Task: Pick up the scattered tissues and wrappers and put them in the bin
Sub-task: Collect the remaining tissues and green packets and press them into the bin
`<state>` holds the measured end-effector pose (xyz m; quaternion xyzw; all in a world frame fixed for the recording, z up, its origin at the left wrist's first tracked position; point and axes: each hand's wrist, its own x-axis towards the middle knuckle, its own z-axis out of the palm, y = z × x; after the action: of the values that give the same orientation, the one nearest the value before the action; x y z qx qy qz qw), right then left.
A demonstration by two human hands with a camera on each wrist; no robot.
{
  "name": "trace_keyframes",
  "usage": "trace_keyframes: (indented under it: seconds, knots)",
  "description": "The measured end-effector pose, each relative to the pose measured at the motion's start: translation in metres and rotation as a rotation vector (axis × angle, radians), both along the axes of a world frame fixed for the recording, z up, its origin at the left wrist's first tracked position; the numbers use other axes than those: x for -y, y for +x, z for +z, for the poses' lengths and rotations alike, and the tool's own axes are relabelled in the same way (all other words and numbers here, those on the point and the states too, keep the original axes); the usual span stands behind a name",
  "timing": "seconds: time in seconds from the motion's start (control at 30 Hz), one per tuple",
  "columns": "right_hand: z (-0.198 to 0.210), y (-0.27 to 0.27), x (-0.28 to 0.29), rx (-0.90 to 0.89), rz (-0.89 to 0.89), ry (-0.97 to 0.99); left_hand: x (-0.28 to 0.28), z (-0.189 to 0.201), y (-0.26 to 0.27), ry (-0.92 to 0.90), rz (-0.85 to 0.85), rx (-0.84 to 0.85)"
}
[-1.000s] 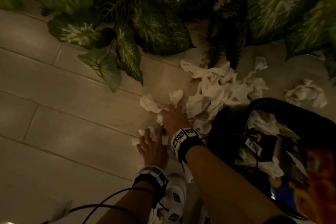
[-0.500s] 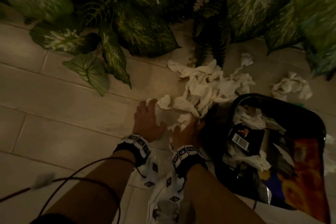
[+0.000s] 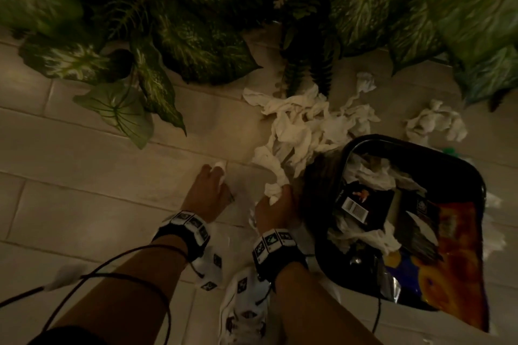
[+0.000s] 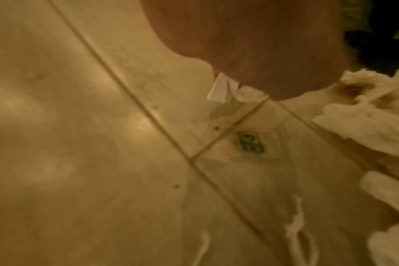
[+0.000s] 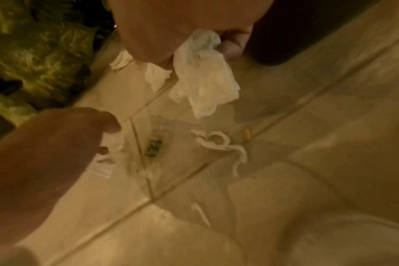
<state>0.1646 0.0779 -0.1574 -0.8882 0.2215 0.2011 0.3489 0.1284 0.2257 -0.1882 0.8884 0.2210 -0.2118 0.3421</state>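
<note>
My left hand [image 3: 217,178] hovers over the tiled floor and pinches a small white tissue scrap [image 3: 220,169], which pokes out below the fingers in the left wrist view [image 4: 221,88]. Just left of the black bin [image 3: 364,140], my right hand [image 3: 276,196] grips a crumpled tissue [image 3: 272,190] that hangs below the fist [image 5: 203,75]. A big pile of white tissues [image 3: 308,126] lies beyond the hands. A clear wrapper with a green label [image 5: 154,148] and a torn tissue strip [image 5: 219,142] lie on the floor under them.
The bin holds tissues, a black packet [image 3: 361,202] and an orange-blue wrapper [image 3: 454,260]. Leafy plants [image 3: 179,36] line the far side. A crumpled tissue [image 3: 434,123] and a smaller one [image 3: 365,82] lie right of the pile. My patterned shoe [image 3: 244,308] stands below.
The small loose tissues near my hands are off the floor; each hand now holds tissue. The left hand moved up beside the right, then both drew back slightly from the pile.
</note>
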Motion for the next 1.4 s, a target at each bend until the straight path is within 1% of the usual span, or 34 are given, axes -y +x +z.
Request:
trace_keyframes:
  seconds: [0.07, 0.13, 0.2, 0.27, 0.3, 0.37, 0.47, 0.53, 0.57, 0.63, 0.7, 0.8, 0.87, 0.9, 0.97, 1.03, 1.07, 1.13, 1.2, 1.23, 1.3, 1.37, 1.4]
  knots:
    - [0.004, -0.019, 0.008, -0.018, 0.014, -0.012, -0.001, 0.005, -0.025, 0.034, 0.005, 0.015]
    - [0.002, -0.039, 0.015, -0.153, 0.067, -0.001, 0.002, 0.004, -0.046, 0.049, -0.045, -0.04]
    - [-0.005, -0.054, 0.019, -0.311, 0.181, 0.007, 0.007, -0.003, -0.056, 0.049, -0.051, -0.136]
    - [-0.016, -0.059, 0.022, -0.4, 0.323, -0.007, 0.013, -0.008, -0.054, 0.063, -0.03, -0.173]
    - [-0.022, -0.058, 0.022, -0.419, 0.377, -0.018, 0.016, -0.011, -0.051, 0.079, -0.015, -0.172]
    - [-0.031, -0.056, 0.02, -0.397, 0.456, -0.02, 0.023, -0.013, -0.041, 0.108, -0.01, -0.179]
    - [-0.029, -0.05, 0.017, -0.366, 0.561, -0.056, 0.034, -0.012, -0.029, 0.094, -0.104, -0.191]
    - [-0.02, -0.044, 0.015, -0.363, 0.54, -0.026, 0.039, -0.009, -0.026, 0.08, -0.163, -0.245]
    - [-0.012, -0.04, 0.014, -0.362, 0.502, 0.015, 0.041, -0.006, -0.025, 0.071, -0.153, -0.288]
    - [0.01, -0.035, 0.01, -0.337, 0.438, 0.086, 0.042, 0.005, -0.022, 0.047, -0.037, -0.323]
    - [0.037, -0.036, 0.007, -0.312, 0.416, 0.113, 0.043, 0.022, -0.023, -0.017, 0.088, -0.264]
    - [0.094, -0.034, 0.015, -0.233, 0.442, 0.169, 0.049, 0.07, -0.017, -0.13, 0.218, -0.041]
    - [0.142, -0.027, 0.027, -0.145, 0.482, 0.213, 0.057, 0.116, -0.007, -0.159, 0.362, 0.133]
    - [0.168, -0.022, 0.036, -0.087, 0.479, 0.257, 0.063, 0.142, -0.001, -0.16, 0.405, 0.203]
    - [0.216, -0.009, 0.06, 0.06, 0.422, 0.282, 0.077, 0.191, 0.014, -0.176, 0.401, 0.305]
    - [0.254, 0.009, 0.092, 0.176, 0.292, 0.249, 0.097, 0.23, 0.033, -0.205, 0.355, 0.363]
    - [0.267, 0.021, 0.11, 0.199, 0.222, 0.226, 0.109, 0.243, 0.043, -0.222, 0.311, 0.378]
    - [0.279, 0.045, 0.145, 0.191, 0.121, 0.169, 0.139, 0.261, 0.064, -0.27, 0.186, 0.385]
    - [0.276, 0.068, 0.169, 0.149, 0.057, 0.133, 0.169, 0.266, 0.083, -0.334, 0.079, 0.329]
    - [0.268, 0.079, 0.178, 0.109, 0.024, 0.117, 0.182, 0.263, 0.091, -0.343, 0.039, 0.267]
    - [0.248, 0.097, 0.189, -0.003, -0.009, 0.094, 0.2, 0.249, 0.104, -0.349, -0.013, 0.066]
    - [0.23, 0.11, 0.198, -0.136, 0.084, 0.064, 0.206, 0.239, 0.112, -0.309, -0.089, -0.109]
    - [0.228, 0.114, 0.201, -0.201, 0.156, 0.042, 0.207, 0.238, 0.115, -0.287, -0.122, -0.149]
